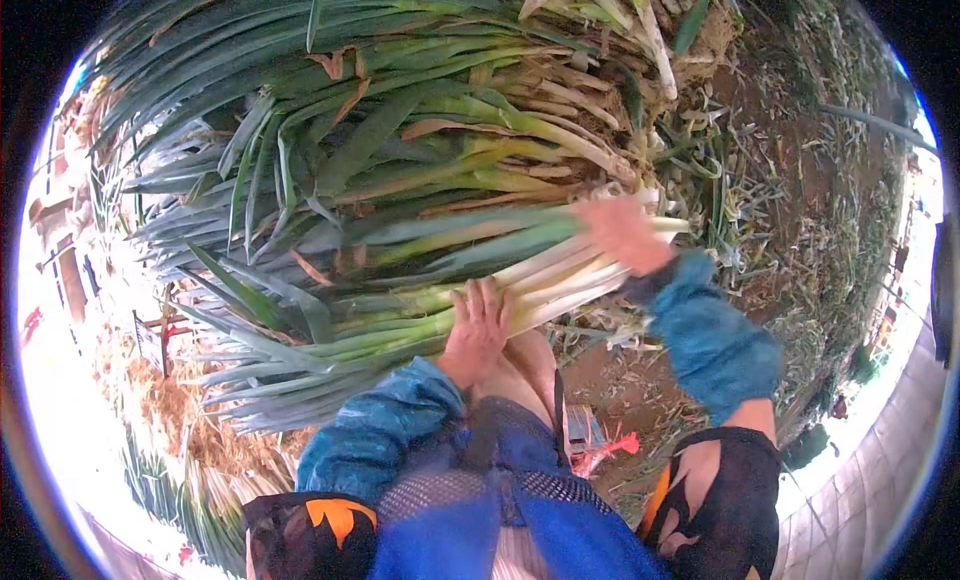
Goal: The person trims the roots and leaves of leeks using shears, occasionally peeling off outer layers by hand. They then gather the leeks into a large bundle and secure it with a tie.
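Note:
A bundle of green onions (575, 285) lies across my lap, its white stalks to the right and its long green leaves to the left. My left hand (478, 330) is closed on the bundle from the near side, where white turns to green. Over the white ends is my right hand (625, 235), smeared by motion, so its fingers cannot be made out. Just beyond the bundle, a large heap of untrimmed green onions (430, 130) has dry brown outer leaves and soil on its roots.
Leaf scraps and peelings (790, 200) litter the soil to the right. More green onions (195, 500) lie at the lower left, near dry straw (230, 410). A pink-red string (610, 450) shows beside my right leg. A pole (880, 127) juts in at the right.

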A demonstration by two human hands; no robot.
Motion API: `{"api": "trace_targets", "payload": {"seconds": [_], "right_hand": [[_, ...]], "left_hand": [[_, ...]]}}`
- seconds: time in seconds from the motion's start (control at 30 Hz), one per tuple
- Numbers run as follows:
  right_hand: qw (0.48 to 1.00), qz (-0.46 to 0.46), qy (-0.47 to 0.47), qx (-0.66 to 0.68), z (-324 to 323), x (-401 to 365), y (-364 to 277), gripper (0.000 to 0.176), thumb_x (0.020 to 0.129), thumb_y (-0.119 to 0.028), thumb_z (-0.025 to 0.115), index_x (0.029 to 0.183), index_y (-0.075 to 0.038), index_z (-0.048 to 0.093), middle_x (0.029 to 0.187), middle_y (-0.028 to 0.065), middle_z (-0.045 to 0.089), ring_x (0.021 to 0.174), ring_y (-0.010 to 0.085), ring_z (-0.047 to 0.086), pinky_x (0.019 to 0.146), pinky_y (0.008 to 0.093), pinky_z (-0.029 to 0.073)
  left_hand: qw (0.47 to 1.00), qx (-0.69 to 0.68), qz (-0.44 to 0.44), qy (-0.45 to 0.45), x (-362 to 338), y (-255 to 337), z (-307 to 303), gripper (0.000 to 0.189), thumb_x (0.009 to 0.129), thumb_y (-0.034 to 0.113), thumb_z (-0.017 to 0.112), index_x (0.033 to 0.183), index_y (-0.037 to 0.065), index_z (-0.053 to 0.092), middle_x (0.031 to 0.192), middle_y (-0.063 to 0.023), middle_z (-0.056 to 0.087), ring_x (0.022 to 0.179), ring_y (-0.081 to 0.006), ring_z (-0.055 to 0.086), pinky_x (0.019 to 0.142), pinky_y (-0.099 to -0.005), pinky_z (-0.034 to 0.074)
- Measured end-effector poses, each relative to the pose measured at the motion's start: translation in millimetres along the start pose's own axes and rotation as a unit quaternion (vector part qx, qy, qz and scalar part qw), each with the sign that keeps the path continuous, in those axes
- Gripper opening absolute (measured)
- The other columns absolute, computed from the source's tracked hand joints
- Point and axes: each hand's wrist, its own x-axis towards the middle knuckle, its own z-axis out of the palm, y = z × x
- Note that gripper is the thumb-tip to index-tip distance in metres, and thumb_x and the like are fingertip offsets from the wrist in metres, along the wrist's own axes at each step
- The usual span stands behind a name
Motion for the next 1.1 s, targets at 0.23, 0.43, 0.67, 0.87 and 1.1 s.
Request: {"api": "trace_targets", "payload": {"seconds": [0.23,0.43,0.67,0.87,1.1], "right_hand": [[0.745,0.413,0.103,-0.513,-230,-134,128,0.040,0.079,-0.012,0.059,0.118,-0.004,0.052,0.098,0.0160,0.059,0.087,0.0314,0.061,0.071,0.0394,0.049],[0.985,-0.046,0.154,-0.068,-39,-32,-31,0.026,0.072,-0.016,0.059,0.096,-0.006,0.060,0.090,0.0122,0.060,0.083,0.0306,0.057,0.073,0.0418,0.045],[0.995,0.059,-0.077,-0.009,63,22,-173,0.022,0.074,-0.034,0.059,0.074,-0.012,0.065,0.073,0.0070,0.063,0.073,0.0259,0.060,0.065,0.0437,0.043],[0.999,-0.027,0.045,0.008,91,25,-169,0.014,0.066,-0.022,0.056,0.063,-0.011,0.063,0.066,0.0112,0.062,0.067,0.0275,0.062,0.057,0.0411,0.048],[0.965,0.065,0.140,-0.210,-16,-28,-14,0.012,0.076,-0.018,0.057,0.072,-0.007,0.058,0.070,0.0103,0.058,0.066,0.0273,0.058,0.055,0.0375,0.046]], "left_hand": [[0.996,-0.078,-0.021,0.031,0,2,2,0.064,0.074,0.022,0.054,0.130,-0.003,0.036,0.131,-0.0328,0.031,0.120,-0.0516,0.032,0.094,-0.0637,0.027],[0.981,-0.191,0.002,-0.023,-7,-15,-27,0.066,0.075,0.025,0.055,0.130,-0.004,0.035,0.131,-0.0317,0.033,0.123,-0.0487,0.030,0.098,-0.0583,0.026],[0.966,-0.253,-0.024,0.051,-31,-57,-37,0.050,0.073,0.018,0.057,0.115,-0.006,0.044,0.109,-0.0208,0.049,0.097,-0.0358,0.049,0.085,-0.0456,0.040],[0.964,-0.208,-0.110,0.128,23,-108,-24,0.023,0.074,0.003,0.052,0.097,0.001,0.051,0.094,-0.0161,0.055,0.087,-0.0336,0.053,0.078,-0.0417,0.045],[0.972,-0.203,-0.085,0.081,30,-117,-6,0.027,0.073,0.000,0.050,0.100,0.001,0.051,0.096,-0.0164,0.053,0.091,-0.0332,0.052,0.081,-0.0399,0.044]]}}
